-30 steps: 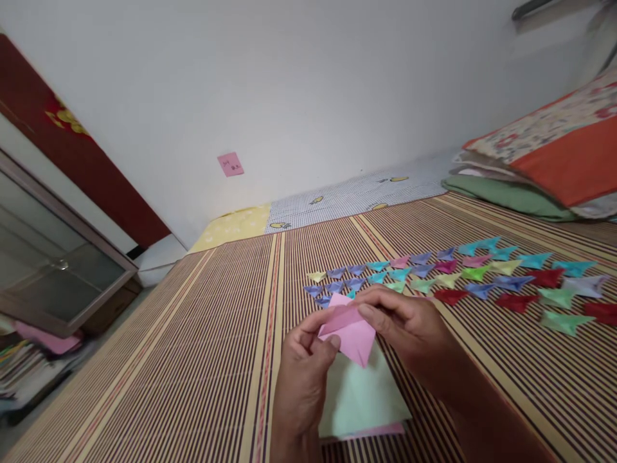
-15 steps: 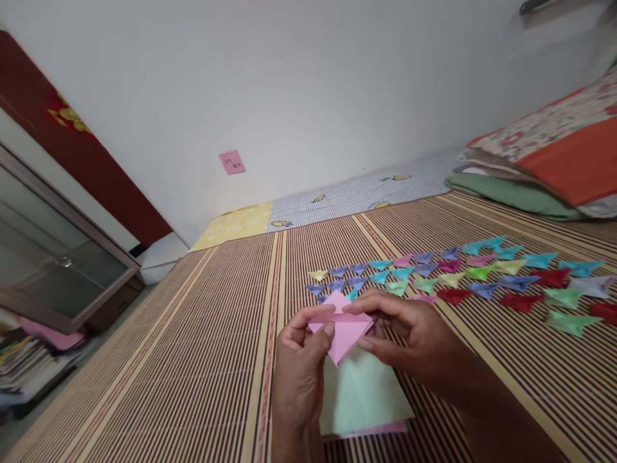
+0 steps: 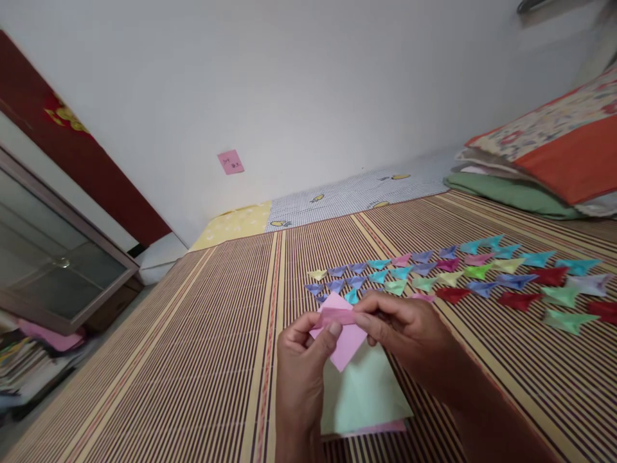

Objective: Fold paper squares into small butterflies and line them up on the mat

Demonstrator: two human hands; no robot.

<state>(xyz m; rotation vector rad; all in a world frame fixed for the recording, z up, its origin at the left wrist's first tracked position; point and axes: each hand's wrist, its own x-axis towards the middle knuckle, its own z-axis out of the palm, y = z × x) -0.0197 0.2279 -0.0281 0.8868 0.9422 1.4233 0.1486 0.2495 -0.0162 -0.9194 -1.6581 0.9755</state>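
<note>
A small pink paper [image 3: 348, 347], folded with a raised band across its middle, is held between both hands above the mat. My left hand [image 3: 306, 354] pinches its left side, thumb on the front near the band. My right hand [image 3: 402, 325] grips the right corner between thumb and fingers. Beneath them lies a pale green sheet [image 3: 361, 399] with a pink edge showing under it. Just beyond my hands, several rows of small folded paper shapes, such as a dark red one [image 3: 453, 295], stand on the striped mat [image 3: 216, 347].
Pillows [image 3: 573, 167] and a green folded cloth [image 3: 506, 196] are stacked at the right back. A pink note [image 3: 230, 162] is on the white wall. At the left stand a glass-doored cabinet [image 3: 53, 251] and a pile of books [image 3: 22, 370].
The band across the pink paper now stands up more, and the paper's top corner looks wider. My right thumb has moved up onto the paper's right corner.
</note>
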